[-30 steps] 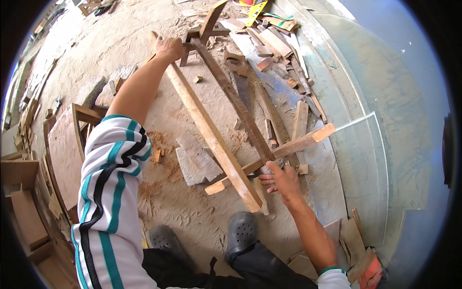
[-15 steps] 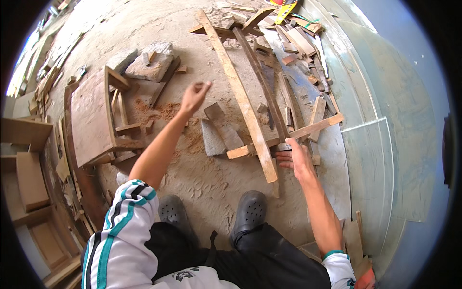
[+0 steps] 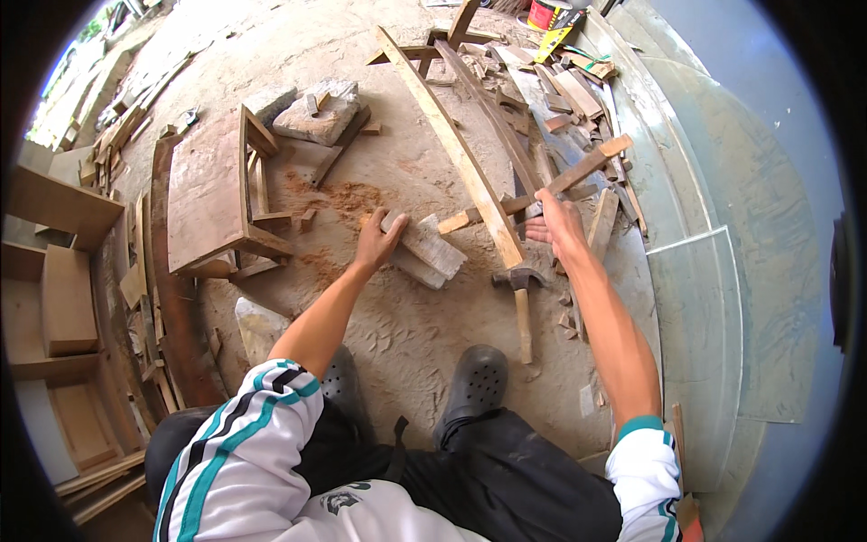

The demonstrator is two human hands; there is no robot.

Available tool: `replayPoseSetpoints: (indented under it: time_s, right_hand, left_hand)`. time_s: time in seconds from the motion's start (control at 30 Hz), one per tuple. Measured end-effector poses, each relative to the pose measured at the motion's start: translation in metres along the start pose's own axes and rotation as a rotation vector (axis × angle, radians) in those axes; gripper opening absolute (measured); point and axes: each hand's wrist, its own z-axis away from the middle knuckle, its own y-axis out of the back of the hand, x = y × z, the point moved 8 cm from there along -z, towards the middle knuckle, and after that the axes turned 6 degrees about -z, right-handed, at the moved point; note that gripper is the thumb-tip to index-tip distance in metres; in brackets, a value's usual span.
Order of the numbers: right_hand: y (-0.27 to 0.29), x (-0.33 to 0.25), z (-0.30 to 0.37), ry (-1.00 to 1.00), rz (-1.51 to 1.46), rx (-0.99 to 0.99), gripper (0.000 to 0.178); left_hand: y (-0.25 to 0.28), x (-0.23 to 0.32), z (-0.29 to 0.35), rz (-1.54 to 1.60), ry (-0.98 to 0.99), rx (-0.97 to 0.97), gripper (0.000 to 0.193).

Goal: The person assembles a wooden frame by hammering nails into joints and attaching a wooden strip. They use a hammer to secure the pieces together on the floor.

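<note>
My left hand [image 3: 381, 240] is closed over the end of a rough grey concrete block [image 3: 435, 246], which lies tilted on the dusty ground. My right hand [image 3: 560, 224] grips the near joint of a wooden frame [image 3: 462, 155], thumb on top and fingers partly extended below it. Two long rails, one pale and one dark, run away from me in this frame, with crosspieces at both ends. The near crosspiece [image 3: 591, 168] slants up to the right. Just below the pale rail's near end lies a claw hammer [image 3: 522, 312] with a wooden handle.
A small wooden stool-like piece [image 3: 209, 199] lies on its side at left. Behind it are stone blocks [image 3: 318, 113]. Wood offcuts [image 3: 578, 95] are strewn at right beside glass sheets [image 3: 695, 334]. Wooden cabinet parts [image 3: 68, 298] stand far left; a bucket [image 3: 542, 14] is at the back.
My left hand has come down onto the concrete block, which has turned and tilted. The wooden frame's near end has been raised and shifted away by my right hand, uncovering the hammer.
</note>
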Motion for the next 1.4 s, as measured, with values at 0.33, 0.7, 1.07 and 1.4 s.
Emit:
replayPoseSetpoints:
  time_s: [0.33, 0.7, 1.07, 1.4]
  right_hand:
    - [-0.055, 0.014, 0.018, -0.062, 0.044, -0.063, 0.070]
    - [-0.072, 0.032, 0.033, -0.055, 0.211, -0.082, 0.071]
    - [-0.045, 0.016, 0.043, 0.225, 0.821, -0.003, 0.109]
    - [-0.041, 0.069, 0.018, 0.131, 0.695, -0.199, 0.113]
  left_hand:
    - [0.022, 0.000, 0.014, 0.190, 0.322, 0.068, 0.068]
    - [-0.016, 0.109, 0.054, -0.482, 0.219, 0.056, 0.103]
    - [-0.019, 0.079, 0.049, -0.277, 0.091, 0.026, 0.106]
    - [-0.009, 0.066, 0.061, -0.330, 0.148, 0.113, 0.129]
